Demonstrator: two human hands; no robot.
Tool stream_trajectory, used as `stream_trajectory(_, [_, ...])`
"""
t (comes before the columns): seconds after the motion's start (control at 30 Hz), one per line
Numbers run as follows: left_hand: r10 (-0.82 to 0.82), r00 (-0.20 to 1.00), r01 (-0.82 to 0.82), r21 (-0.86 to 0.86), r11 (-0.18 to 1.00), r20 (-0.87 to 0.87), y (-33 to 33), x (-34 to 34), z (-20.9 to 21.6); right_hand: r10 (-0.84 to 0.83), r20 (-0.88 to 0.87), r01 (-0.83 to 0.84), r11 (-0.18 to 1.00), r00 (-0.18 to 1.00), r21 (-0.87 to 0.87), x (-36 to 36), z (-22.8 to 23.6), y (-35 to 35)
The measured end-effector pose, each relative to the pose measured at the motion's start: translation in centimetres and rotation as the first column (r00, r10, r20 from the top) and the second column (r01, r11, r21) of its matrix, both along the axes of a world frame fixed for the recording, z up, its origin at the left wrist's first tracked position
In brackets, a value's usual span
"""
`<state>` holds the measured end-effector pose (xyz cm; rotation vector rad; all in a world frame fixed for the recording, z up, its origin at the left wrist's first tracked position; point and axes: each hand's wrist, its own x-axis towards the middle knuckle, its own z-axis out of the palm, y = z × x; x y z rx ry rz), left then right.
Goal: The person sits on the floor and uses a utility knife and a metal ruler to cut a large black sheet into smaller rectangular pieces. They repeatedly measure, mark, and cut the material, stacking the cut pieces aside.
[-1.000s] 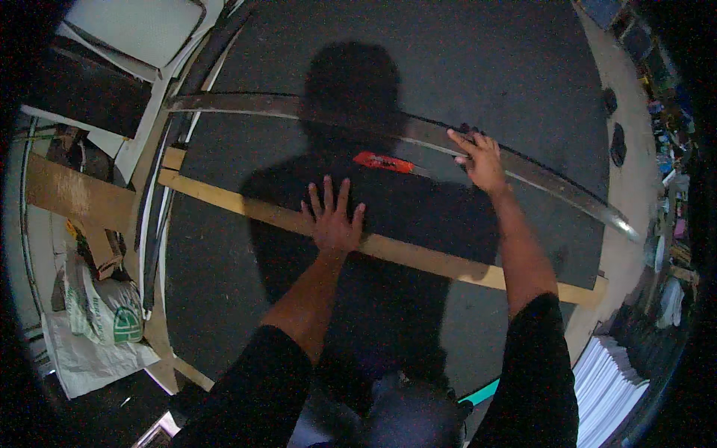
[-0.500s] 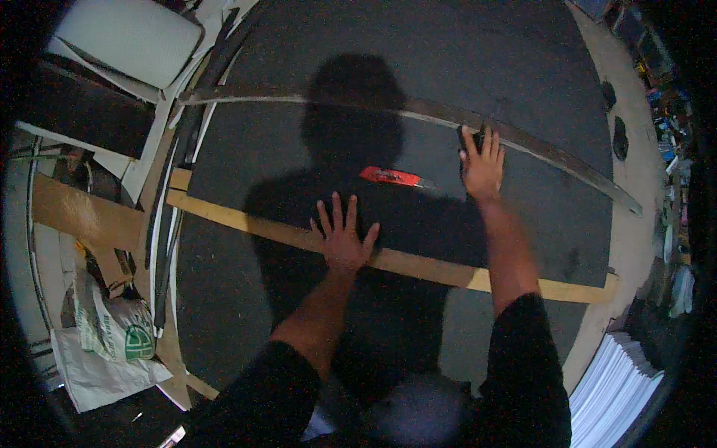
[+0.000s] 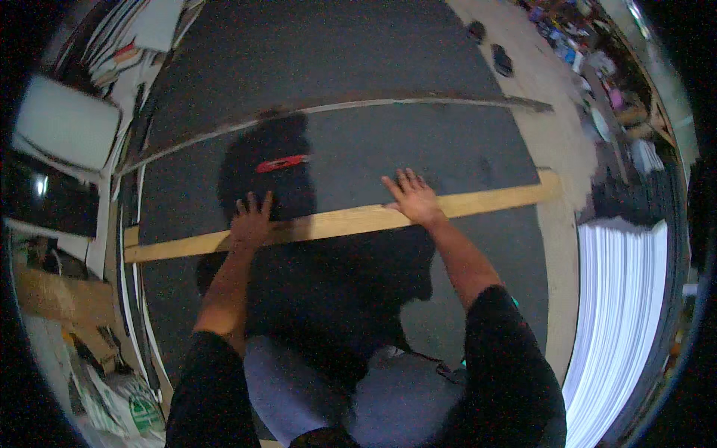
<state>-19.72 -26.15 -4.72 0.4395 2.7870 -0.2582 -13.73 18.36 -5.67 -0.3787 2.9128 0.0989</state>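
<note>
A long pale wooden strip (image 3: pixel 343 222) lies across a large dark grey sheet (image 3: pixel 358 52). My left hand (image 3: pixel 252 222) rests on the strip left of centre, its fingers spread past the far edge. Farther right my right hand (image 3: pixel 413 198) presses on the same strip, palm down and fingers apart. Neither hand holds anything. Beyond my left hand a red utility knife (image 3: pixel 281 163) lies on the sheet, within the shadow of my head. A second, darker long strip (image 3: pixel 351 104) crosses the sheet farther away.
A tall stack of white sheets (image 3: pixel 620 291) stands at right. Dark footwear (image 3: pixel 502 60) lies on the floor at far right, near piled clutter (image 3: pixel 567 45). At left are a white panel (image 3: pixel 67 119), brown cardboard (image 3: pixel 63 295) and a printed sack (image 3: pixel 123 399).
My right hand has left the far dark strip and come back to the near wooden strip. My left hand stays on the near strip. The view has turned and shifted.
</note>
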Motion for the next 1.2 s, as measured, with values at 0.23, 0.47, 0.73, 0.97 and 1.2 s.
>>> stream_trajectory(0.23, [0.011,0.996,-0.022,-0.114,0.993,-0.092,-0.5,-0.1,0.3,-0.113,-0.068,0.120,0.986,0.991,0.113,-1.1,1.8,-2.2])
stream_trajectory(0.47, [0.033,0.999,-0.035,-0.094,0.995,-0.016,-1.4,6.0,1.0,-0.070,-0.136,0.095,0.978,0.988,0.185,5.9,1.0,-3.2])
stream_trajectory(0.73, [0.002,0.985,-0.013,-0.061,0.998,-0.172,-3.6,13.4,-1.3,-0.172,-0.054,0.177,0.980,0.984,0.095,13.2,2.6,-5.6])
stream_trajectory(0.97, [0.018,0.949,-0.012,0.024,1.000,-0.316,-0.4,17.8,0.7,-0.220,0.103,0.218,0.976,0.970,0.029,16.8,6.4,-3.6])
stream_trajectory(1.2, [0.043,0.966,-0.018,0.099,0.995,-0.254,-0.1,18.9,0.0,-0.254,-0.025,0.254,0.950,0.967,0.184,18.5,3.0,-0.5])
